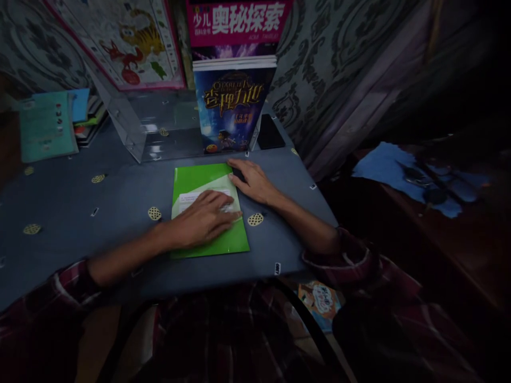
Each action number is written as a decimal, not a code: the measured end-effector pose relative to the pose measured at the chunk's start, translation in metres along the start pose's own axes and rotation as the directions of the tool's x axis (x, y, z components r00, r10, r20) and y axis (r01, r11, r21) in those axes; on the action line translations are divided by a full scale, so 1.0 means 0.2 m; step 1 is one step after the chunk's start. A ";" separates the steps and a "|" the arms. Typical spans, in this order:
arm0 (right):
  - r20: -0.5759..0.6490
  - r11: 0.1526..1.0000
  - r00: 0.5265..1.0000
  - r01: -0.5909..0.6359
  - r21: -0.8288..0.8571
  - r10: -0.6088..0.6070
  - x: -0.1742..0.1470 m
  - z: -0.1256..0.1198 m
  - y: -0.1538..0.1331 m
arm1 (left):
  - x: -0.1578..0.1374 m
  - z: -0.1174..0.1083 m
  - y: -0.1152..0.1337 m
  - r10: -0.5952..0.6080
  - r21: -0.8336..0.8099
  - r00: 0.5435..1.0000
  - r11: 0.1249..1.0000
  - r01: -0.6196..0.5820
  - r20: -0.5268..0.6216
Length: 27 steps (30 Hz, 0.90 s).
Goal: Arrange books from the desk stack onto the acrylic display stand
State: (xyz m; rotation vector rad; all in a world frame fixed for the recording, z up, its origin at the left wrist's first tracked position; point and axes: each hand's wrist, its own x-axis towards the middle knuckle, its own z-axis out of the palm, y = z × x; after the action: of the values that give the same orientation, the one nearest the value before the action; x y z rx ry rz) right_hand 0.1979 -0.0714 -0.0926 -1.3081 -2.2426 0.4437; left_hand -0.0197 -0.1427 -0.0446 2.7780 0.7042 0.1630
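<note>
A bright green booklet [205, 175] with a pale panel and a white label lies flat on the table in front of me. Across its middle rests my left hand [207, 218], palm down with the fingers stretched toward the right edge, partly covering the label. At the booklet's upper right edge lies my right hand [251, 181], its fingers extended and its thumb on or beside the cover. Neither hand is wrapped around anything. What lies under my left palm is hidden.
Beyond the booklet, a clear acrylic stand [136, 143] holds a blue-covered book [227, 101] and others. A black phone [271, 133] lies to its right. Several books [48, 125] are stacked at the left. The patterned tablecloth [123, 213] covers the table; blue cloth [403, 170] lies at the right.
</note>
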 end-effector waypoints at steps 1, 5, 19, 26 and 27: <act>0.003 1.000 1.000 -0.003 -0.005 0.003 0.00 0.00 0.00 | -0.02 0.00 0.04 0.025 -0.005 1.000 1.000 -0.025 0.015; -0.011 1.000 1.000 0.003 -0.026 -0.003 -0.01 0.00 -0.01 | -0.08 0.04 0.13 0.063 0.029 0.998 0.998 -0.063 0.028; -0.072 0.995 0.993 0.093 0.040 -0.089 -0.01 0.02 0.04 | -0.05 0.08 0.12 -0.054 0.202 0.998 0.977 0.060 -0.035; -0.050 0.990 0.990 0.134 0.036 -0.132 -0.02 0.02 0.03 | -0.01 0.12 0.11 -0.085 0.256 0.992 0.961 0.105 -0.088; -0.044 0.990 0.990 0.137 0.031 -0.136 -0.02 0.02 0.03 | -0.01 0.12 0.11 -0.078 0.261 0.992 0.960 0.102 -0.100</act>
State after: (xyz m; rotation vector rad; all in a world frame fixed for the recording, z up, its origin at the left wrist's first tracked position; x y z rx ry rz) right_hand 0.2017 -0.0715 -0.0994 -1.1284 -2.2629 0.3991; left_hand -0.0072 -0.1673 -0.0621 2.9990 0.9368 0.1874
